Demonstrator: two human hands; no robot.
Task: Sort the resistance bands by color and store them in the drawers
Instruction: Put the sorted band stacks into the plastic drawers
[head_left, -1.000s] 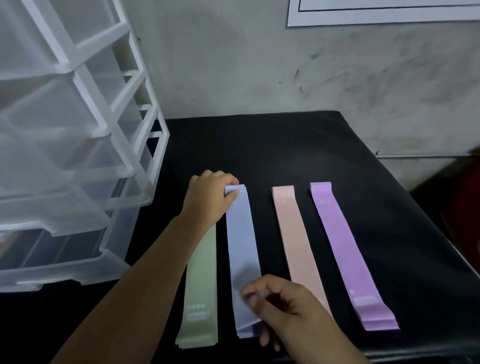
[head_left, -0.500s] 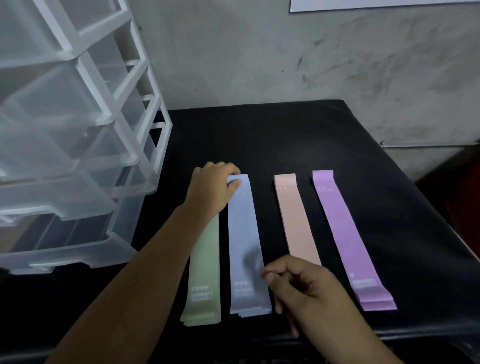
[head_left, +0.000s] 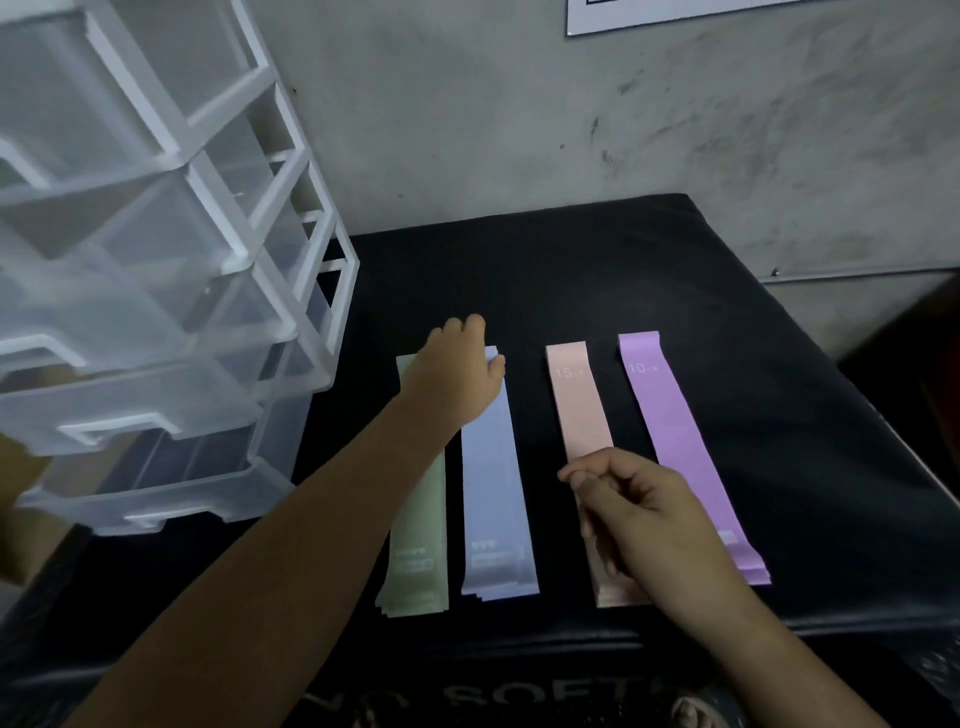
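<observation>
Head view: four flat resistance band stacks lie side by side on my black worktop (head_left: 571, 270), one green stack (head_left: 421, 545), one blue stack (head_left: 496, 493), one pink stack (head_left: 579, 405), one purple stack (head_left: 670, 426). My left hand (head_left: 457, 374) grips the blue stack's far end; my right hand (head_left: 649, 514), curled and empty, hovers over the pink stack. One translucent plastic drawer unit (head_left: 208, 312) stands at left.

On the black padded table (head_left: 571, 270) lie four flat stacks side by side: pale green bands (head_left: 421, 519), light blue bands (head_left: 493, 493), peach-pink bands (head_left: 579, 405) and lilac bands (head_left: 670, 415). The left hand (head_left: 457, 379) grips the far end of the light blue bands. The right hand (head_left: 644, 514) hovers curled above the peach-pink bands. A translucent plastic drawer unit (head_left: 171, 291) stands at the left.
</observation>
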